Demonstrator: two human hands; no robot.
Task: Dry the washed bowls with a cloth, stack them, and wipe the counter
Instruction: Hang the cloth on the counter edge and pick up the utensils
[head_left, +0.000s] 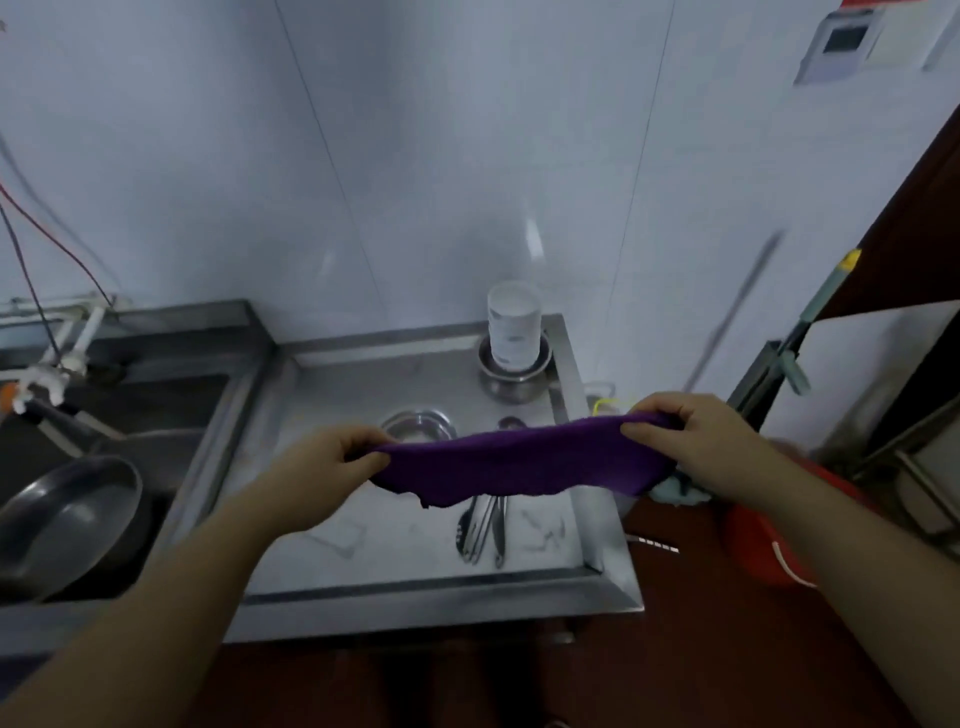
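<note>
1. Cloth (519, 462) stretched between left hand (332, 457) and right hand (691, 436), each grip pinching one end.
2. Held above bench (395, 540), partly hiding bowl (418, 423); second bowl (511, 379) near back corner.

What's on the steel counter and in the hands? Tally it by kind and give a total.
Steel bowls: 2, one near the cloth, one at the back
Clear cup, upside down in the back bowl: 1
Purple cloth, held by left hand and right hand: 1
Utensil bundle: 1
Total: 5
</note>
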